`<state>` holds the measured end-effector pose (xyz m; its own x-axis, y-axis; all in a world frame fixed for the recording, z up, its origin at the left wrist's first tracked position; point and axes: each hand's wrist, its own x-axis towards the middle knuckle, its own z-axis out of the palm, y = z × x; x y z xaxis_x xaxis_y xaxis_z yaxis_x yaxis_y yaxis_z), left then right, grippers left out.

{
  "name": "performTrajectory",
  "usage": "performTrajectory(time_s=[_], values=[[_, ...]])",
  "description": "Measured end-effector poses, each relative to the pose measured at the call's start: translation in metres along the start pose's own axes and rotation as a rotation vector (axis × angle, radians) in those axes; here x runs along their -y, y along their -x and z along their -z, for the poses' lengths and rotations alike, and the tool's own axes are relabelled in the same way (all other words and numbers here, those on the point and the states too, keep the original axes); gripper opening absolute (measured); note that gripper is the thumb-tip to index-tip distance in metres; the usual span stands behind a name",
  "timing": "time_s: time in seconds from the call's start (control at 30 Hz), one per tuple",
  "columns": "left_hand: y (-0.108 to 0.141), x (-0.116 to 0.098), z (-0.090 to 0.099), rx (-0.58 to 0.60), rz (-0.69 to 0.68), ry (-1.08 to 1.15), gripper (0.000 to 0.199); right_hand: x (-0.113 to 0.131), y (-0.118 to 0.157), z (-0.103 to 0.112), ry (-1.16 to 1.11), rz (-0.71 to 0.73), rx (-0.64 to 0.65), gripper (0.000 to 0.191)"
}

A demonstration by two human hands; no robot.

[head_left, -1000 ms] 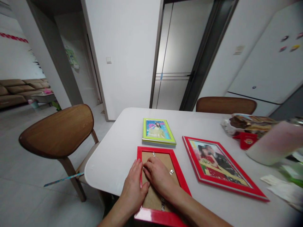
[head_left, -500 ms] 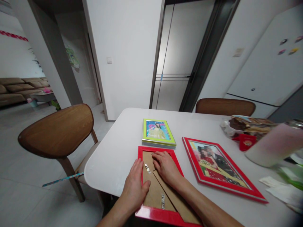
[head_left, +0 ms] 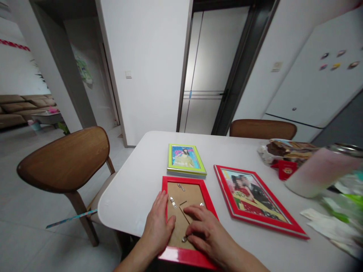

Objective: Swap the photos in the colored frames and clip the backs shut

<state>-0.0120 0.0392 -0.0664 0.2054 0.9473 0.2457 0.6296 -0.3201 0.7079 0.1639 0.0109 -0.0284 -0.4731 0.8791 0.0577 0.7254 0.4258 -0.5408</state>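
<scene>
A red frame (head_left: 187, 260) lies face down at the near edge of the table, its brown backing board (head_left: 177, 230) showing with small metal clips. Across its left side rests my left hand (head_left: 159, 223), fingers flat and thumb apart on the board. My right hand (head_left: 208, 230) is over the lower right of the board, fingers curled and apart, fingertips beside a metal clip (head_left: 184, 238); nothing is seen in its grasp. Beyond is a green frame (head_left: 185, 158) with a picture, face up. A second red frame (head_left: 258, 196) with a picture lies to the right, face up.
On the right of the white table (head_left: 127, 189) are a pink and white bottle (head_left: 320, 170), a plastic bag of items (head_left: 286, 149), a red packet (head_left: 286, 170) and white tissues (head_left: 331, 230). Wooden chairs stand at the left (head_left: 68, 158) and far side (head_left: 263, 129).
My right hand has moved from the upper part of the backing board down toward its lower right, uncovering the top clip. My left hand stays at the left side. The view has shifted slightly.
</scene>
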Motion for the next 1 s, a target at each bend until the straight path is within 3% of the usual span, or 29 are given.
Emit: performTrajectory(time_s=[0.17, 0.27, 0.37, 0.5, 0.73, 0.87, 1.0], values=[[0.001, -0.001, 0.002, -0.017, 0.015, 0.048, 0.055, -0.007, -0.006, -0.004, 0.057, -0.186, -0.176, 0.039], [-0.001, -0.003, 0.004, -0.030, 0.034, 0.069, 0.054, -0.006, -0.012, -0.001, 0.054, -0.243, -0.192, 0.037], [-0.002, -0.005, 0.005, -0.037, 0.060, 0.092, 0.053, -0.001, -0.015, 0.002, 0.051, -0.253, -0.211, 0.039], [-0.003, -0.005, 0.004, -0.046, 0.067, 0.118, 0.051, 0.004, -0.015, 0.001, 0.086, -0.220, -0.132, 0.042], [-0.005, -0.011, 0.007, -0.072, 0.133, 0.238, 0.050, 0.006, -0.017, 0.011, 0.081, -0.244, -0.230, 0.041], [-0.011, -0.027, 0.013, -0.088, 0.145, 0.550, 0.047, 0.024, -0.019, 0.029, 0.070, -0.174, -0.310, 0.036], [-0.016, -0.025, 0.036, -0.017, 0.291, 0.937, 0.048, 0.024, -0.020, 0.036, 0.002, -0.095, -0.354, 0.031]])
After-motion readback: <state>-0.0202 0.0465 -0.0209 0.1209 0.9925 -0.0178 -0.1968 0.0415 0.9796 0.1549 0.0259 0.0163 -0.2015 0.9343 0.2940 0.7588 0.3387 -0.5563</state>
